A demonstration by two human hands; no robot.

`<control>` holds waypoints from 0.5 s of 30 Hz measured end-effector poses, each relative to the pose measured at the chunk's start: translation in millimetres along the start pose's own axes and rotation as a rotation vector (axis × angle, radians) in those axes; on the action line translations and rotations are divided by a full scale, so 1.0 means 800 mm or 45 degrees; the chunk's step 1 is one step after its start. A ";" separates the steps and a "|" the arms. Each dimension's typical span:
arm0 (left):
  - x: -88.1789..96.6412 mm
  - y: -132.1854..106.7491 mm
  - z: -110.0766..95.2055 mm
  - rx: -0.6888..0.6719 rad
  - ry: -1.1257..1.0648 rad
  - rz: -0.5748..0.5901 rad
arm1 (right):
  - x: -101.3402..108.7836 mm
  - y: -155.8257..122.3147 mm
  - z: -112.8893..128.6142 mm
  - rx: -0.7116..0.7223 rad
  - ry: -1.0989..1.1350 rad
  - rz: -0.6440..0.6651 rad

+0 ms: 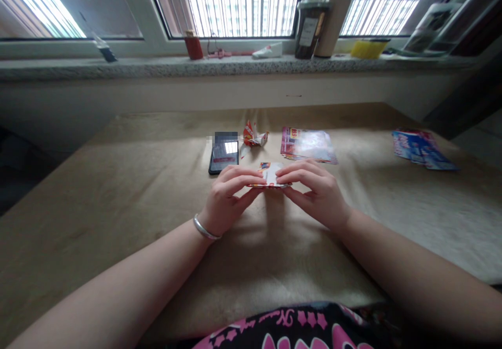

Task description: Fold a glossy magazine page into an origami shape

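Note:
Between my two hands is a small piece of folded printed paper [270,175], mostly white with orange and red patches. My left hand [231,194] pinches its left end, fingers on top and thumb beneath. At the right end my right hand [316,189] grips it the same way. Just beyond the paper sits a folded paper shape [254,135] in red and white, with pointed tips. A dark phone [224,155] lies to the left of that shape, close to my left fingers.
A stack of pink printed leaflets [308,144] lies beyond my right hand. Blue leaflets [421,149] are fanned at the table's right side. Along the granite windowsill [157,69] stand a red container [193,45], a dark lidded jar [309,30] and a yellow item [368,49].

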State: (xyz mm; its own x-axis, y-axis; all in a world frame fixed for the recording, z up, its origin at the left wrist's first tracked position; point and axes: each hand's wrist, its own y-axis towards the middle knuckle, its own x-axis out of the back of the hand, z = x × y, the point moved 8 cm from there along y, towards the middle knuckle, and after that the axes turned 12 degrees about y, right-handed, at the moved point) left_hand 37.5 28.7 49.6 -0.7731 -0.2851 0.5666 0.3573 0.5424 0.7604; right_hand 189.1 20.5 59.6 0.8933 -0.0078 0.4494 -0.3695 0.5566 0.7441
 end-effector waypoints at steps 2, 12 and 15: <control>0.000 -0.001 0.001 0.008 -0.005 0.003 | -0.001 0.000 0.000 -0.005 -0.006 0.011; 0.003 -0.003 0.001 -0.007 -0.042 -0.039 | 0.001 0.001 0.009 0.017 -0.133 0.056; 0.005 -0.003 0.000 0.016 -0.048 -0.057 | -0.002 0.001 0.007 -0.003 -0.127 0.090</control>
State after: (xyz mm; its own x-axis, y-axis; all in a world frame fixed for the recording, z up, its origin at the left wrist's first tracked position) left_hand 34.0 26.1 50.0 -0.8073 -0.2796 0.5197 0.3156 0.5396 0.7805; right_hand 185.6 15.9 62.2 0.8350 -0.0507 0.5479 -0.4301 0.5608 0.7075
